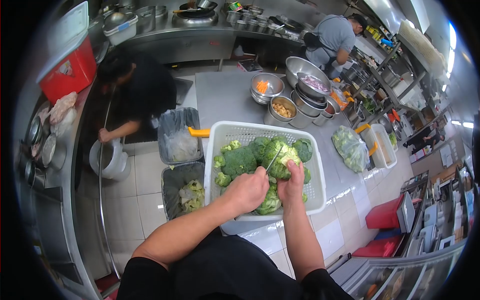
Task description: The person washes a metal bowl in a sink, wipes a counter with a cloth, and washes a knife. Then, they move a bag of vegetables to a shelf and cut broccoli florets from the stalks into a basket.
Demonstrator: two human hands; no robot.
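Steel worktable [225, 97]: long, grey, carrying everything below.

White perforated basket [220, 137]: sits at the table's near end, heaped with broccoli.

Bins [176, 131]: two, lined with bags, on the tiled floor just beside the table; the nearer one holds green trimmings.

Steel bowls [306, 67]: a cluster at the table's far end, one with carrot pieces, one with chopped red onion.

Bagged greens [351, 147]: on the table to the basket's right.

Broccoli head [281, 159]: in the basket, right of centre, among other heads.

Right hand [292, 182]: wrapped around that broccoli head from below, fingers closed on it.

Left hand [247, 190]: fist closed on a knife handle.

Knife [273, 160]: thin blade angled up into the held broccoli.

Other people: one crouches by a white bucket, another stands at the far counter.
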